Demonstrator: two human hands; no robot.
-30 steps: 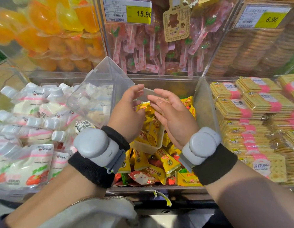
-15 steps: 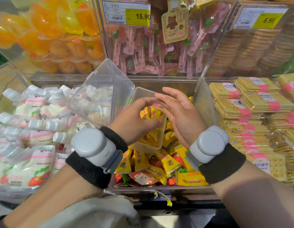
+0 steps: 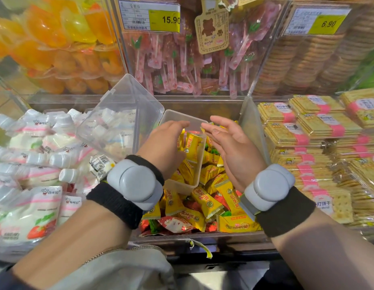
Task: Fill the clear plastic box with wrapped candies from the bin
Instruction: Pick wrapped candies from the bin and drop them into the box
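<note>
Clear rectangular box holds crinkly yellow candies.

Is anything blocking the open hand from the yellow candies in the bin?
Nothing visible does. The right hand hovers open above the yellow candies, beside the clear box that the left hand holds.

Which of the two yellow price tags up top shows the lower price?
The right price tag, above the stacked round biscuits, reads 6.90; the left price tag reads 15.90.
</note>
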